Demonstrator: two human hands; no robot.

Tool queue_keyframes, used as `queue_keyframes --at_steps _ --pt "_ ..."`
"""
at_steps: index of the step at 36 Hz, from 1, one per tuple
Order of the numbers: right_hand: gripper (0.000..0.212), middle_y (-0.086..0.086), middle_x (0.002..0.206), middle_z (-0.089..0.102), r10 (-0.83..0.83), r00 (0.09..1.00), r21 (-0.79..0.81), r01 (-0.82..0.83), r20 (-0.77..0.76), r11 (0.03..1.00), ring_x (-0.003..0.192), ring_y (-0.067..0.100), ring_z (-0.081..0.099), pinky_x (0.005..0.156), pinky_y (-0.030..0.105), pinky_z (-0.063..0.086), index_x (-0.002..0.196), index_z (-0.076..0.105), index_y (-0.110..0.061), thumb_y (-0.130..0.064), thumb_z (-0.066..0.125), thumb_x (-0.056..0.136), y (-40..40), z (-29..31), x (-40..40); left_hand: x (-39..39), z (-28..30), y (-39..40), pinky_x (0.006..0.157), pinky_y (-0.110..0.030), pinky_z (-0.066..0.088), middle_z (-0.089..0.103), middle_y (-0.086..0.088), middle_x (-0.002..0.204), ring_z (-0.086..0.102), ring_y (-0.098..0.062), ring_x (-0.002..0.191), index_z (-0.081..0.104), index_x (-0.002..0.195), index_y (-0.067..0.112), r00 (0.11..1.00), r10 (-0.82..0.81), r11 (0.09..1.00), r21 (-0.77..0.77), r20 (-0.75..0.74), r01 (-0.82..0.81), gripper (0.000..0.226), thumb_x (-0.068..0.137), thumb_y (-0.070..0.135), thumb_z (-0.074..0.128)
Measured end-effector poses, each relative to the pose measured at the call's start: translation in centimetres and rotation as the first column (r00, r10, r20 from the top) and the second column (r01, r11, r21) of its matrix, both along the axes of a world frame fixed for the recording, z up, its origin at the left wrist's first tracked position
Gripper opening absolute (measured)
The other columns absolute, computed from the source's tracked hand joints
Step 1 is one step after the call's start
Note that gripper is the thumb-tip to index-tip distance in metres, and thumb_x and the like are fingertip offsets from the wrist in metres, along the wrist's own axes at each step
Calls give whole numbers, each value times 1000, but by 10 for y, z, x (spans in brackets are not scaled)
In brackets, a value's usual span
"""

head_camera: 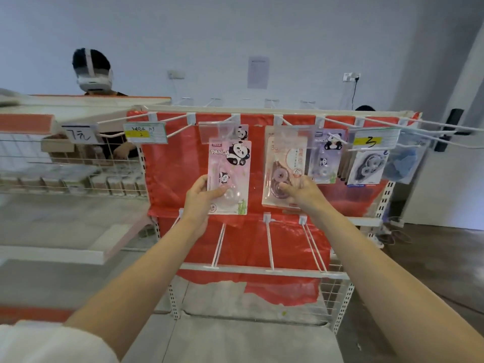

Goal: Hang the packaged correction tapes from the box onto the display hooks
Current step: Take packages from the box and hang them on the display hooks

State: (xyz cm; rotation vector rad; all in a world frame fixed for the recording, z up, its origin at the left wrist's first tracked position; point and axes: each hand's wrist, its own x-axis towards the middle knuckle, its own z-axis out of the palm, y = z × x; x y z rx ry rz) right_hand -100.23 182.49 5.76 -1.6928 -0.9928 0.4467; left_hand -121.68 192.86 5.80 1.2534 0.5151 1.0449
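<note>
Head view: hands raised at red-backed display rack [167, 163], each on one pack. Left hand [201, 196] grips pink panda pack [229, 176] at lower left corner, thumb across front; likely steadying it so hang hole meets hook under top rail [262, 111]. Right hand [298, 191] pinches lower edge of beige tape pack [284, 166] below next hook along, probably settling it straight. More packs hang toward rail's right end. Lower hooks [269, 244] bare. Box out of sight.

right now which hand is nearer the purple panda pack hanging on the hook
Right. The right hand holds the beige pack just left of and below the purple panda pack; the left hand holds the pink panda pack, farther left.
</note>
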Motion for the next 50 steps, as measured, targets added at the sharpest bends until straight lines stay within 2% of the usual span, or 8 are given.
queue_keyframes --at_steps 4,8,15,21,28,36,45,50 --pt "34 -1 104 65 -3 999 3 4 -32 1000 95 14 62 82 31 50 106 56 -11 -36 68 85 1 10 -7 1 -1 -1 82 -43 50 71 1 80 64 -23 79 60 91 16 999 6 1000 -23 40 -5 25 81 -7 61" --pt "37 4 105 65 30 998 -3 -30 -52 1000 97 21 64 79 42 56 109 55 -11 -34 70 83 3 10 -3 4 3 -1 68 -36 52 69 -3 83 64 -21 74 59 91 14 997 41 998 -46 65 -38 22 83 -6 59" --pt "30 -12 72 41 79 997 66 -79 1 995 59 -1 38 45 9 34 74 36 -24 -21 58 95 0 14 1 20 11 -1 66 -34 55 70 -7 85 66 -22 72 61 88 11 994 112 991 -79 2 -111 14 88 -2 58" --pt "35 11 72 57 72 997 0 -72 -8 997 63 17 58 64 33 50 71 50 -8 -35 71 80 15 2 9 31 4 4 90 -45 53 69 -12 99 65 -31 97 63 94 11 986 138 988 -58 -96 -144 5 89 11 64" --pt "32 6 113 59 -13 1000 -17 13 -1 1000 108 24 57 96 46 47 106 47 -16 -18 71 84 20 -3 7 38 -27 15 57 -15 52 69 0 86 67 -9 71 61 94 16 960 81 993 -62 -268 -101 3 93 19 59" --pt "41 2 109 64 -108 994 -24 108 -11 994 103 21 61 91 41 50 109 58 -16 -35 74 76 29 -7 16 51 -29 40 45 -15 49 68 -4 80 64 -3 51 61 91 11 962 41 990 -117 -269 -75 6 92 17 61" --pt "12 11 105 64 -141 984 -5 141 -113 990 73 34 71 69 42 60 99 58 -15 -25 61 93 48 1 -5 55 -31 82 49 -18 48 65 -8 75 61 -3 45 58 81 9 951 54 993 -84 -303 -83 13 90 16 64" --pt "32 10 113 63 -210 974 -23 209 -88 978 72 33 71 70 42 60 125 56 -14 -25 60 94 66 8 -11 57 -26 98 49 -18 46 63 -7 71 60 -8 52 57 79 8 945 48 995 -63 -323 -72 18 89 20 66"
